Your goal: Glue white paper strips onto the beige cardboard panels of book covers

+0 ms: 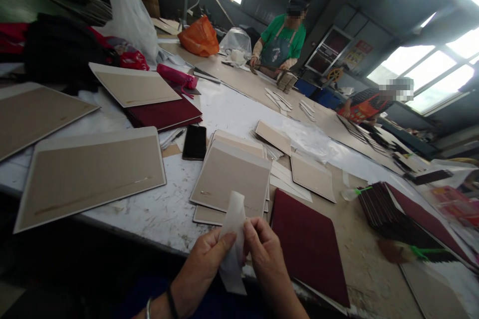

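Between my two hands is a narrow white paper strip point(235, 209), held upright near the table's front edge. My left hand point(209, 254) pinches it with the thumb on top. On the strip's right edge, the thumb and fingers of my right hand point(264, 244) are closed. Just beyond the strip lies a stack of beige panels point(235, 174) with pale borders and brownish streaks. To the right of my right hand rests a dark maroon folder cover point(309, 244).
More beige panels point(93, 174) lie at the left, by a maroon folder point(164, 112) and a black phone point(194, 142). At right stand a maroon stack point(396, 214) and a green-handled brush point(400, 250). Two people work across the table, one in a green shirt point(297, 42).
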Demonstrator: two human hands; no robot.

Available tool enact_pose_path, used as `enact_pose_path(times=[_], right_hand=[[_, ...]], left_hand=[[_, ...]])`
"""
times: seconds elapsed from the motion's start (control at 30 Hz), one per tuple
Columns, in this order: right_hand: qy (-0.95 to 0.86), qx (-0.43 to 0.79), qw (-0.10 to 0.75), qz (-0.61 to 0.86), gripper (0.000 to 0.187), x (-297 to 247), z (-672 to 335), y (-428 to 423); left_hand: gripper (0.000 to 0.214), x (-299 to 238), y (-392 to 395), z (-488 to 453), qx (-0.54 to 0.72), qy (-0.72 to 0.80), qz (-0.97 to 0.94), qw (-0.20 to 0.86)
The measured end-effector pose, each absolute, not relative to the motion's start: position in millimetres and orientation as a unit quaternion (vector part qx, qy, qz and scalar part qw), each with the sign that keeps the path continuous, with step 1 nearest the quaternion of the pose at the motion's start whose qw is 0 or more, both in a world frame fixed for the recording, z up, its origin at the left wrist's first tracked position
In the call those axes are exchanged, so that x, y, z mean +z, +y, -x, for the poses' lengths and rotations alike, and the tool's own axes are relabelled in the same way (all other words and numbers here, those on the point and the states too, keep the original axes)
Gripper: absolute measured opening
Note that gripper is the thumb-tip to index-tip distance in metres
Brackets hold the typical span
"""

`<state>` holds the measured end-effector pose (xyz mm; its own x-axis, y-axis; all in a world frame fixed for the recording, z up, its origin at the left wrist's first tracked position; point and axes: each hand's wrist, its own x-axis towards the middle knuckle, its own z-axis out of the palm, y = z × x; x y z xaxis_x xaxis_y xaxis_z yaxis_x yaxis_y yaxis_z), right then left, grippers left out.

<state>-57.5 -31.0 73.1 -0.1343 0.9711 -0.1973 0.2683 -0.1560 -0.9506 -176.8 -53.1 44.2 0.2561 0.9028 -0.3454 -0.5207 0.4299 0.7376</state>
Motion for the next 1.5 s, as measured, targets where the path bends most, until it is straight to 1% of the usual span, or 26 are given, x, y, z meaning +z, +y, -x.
enact_pose_path(times=[0.17,0.23,0.3,0.37,0.43,0.5,0.57,0.63,0.67,0.7,0.83,0.87,0.93,1.03,1.1,1.2,1.27,1.5], right_hand=[[-0.539,0.549,0.333,0.545,0.036,72.7,60.8,-34.1],[-0.513,0.552,0.354,0.554,0.036,67.1,58.7,-34.3],[-0.469,0.554,0.393,0.564,0.035,61.1,53.5,-33.0],[-0.426,0.553,0.435,0.569,0.036,57.3,46.0,-29.9],[-0.406,0.555,0.450,0.570,0.034,56.9,38.5,-25.8],[-0.413,0.575,0.421,0.568,0.033,59.6,33.6,-21.5],[-0.434,0.597,0.362,0.570,0.033,64.1,32.8,-16.7],[-0.464,0.606,0.303,0.571,0.035,68.8,35.2,-11.1],[-0.480,0.606,0.278,0.570,0.035,70.6,37.1,-7.8],[-0.497,0.604,0.258,0.568,0.035,71.8,39.0,-4.3],[-0.574,0.566,0.194,0.559,0.032,68.5,46.5,13.4],[-0.597,0.550,0.183,0.555,0.032,66.4,48.9,18.7],[-0.640,0.521,0.156,0.542,0.030,62.9,55.9,29.8],[-0.685,0.502,0.088,0.520,0.028,62.5,71.7,46.9],[-0.699,0.501,0.038,0.508,0.027,64.9,83.2,57.7],[-0.710,0.500,-0.022,0.496,0.026,68.1,96.0,72.4],[-0.722,0.485,-0.043,0.491,0.027,68.2,100.4,80.4],[-0.763,0.415,-0.081,0.489,0.027,62.2,102.6,93.4]], left_hand=[[0.051,44.3,-56.9,174.4,0.441,0.385,-0.253,0.770],[0.051,42.5,-59.1,177.7,0.424,0.386,-0.257,0.778],[0.047,39.6,-59.3,188.9,0.416,0.414,-0.256,0.768],[0.042,37.8,-55.5,209.3,0.425,0.475,-0.259,0.726],[0.039,39.5,-46.2,235.4,0.444,0.570,-0.300,0.623],[0.033,44.8,-31.6,260.1,0.434,0.672,-0.391,0.454],[0.027,49.7,-13.0,276.9,0.375,0.740,-0.474,0.295],[0.020,49.9,7.4,284.0,0.305,0.769,-0.525,0.200],[0.019,47.8,17.5,284.7,0.281,0.774,-0.539,0.176],[0.022,44.4,27.0,284.4,0.266,0.776,-0.548,0.163],[0.049,29.3,50.1,281.1,0.265,0.770,-0.565,0.132],[0.051,26.9,50.4,280.5,0.265,0.771,-0.567,0.121],[0.047,23.6,43.9,279.0,0.291,0.767,-0.563,0.097],[0.033,18.7,23.3,273.7,0.391,0.730,-0.549,0.115],[0.031,14.9,9.7,268.9,0.429,0.709,-0.538,0.157],[0.033,11.7,-0.2,263.3,0.417,0.718,-0.488,0.268],[0.035,12.1,0.6,262.3,0.409,0.719,-0.454,0.331],[0.037,17.6,12.2,266.0,0.390,0.698,-0.461,0.386]])
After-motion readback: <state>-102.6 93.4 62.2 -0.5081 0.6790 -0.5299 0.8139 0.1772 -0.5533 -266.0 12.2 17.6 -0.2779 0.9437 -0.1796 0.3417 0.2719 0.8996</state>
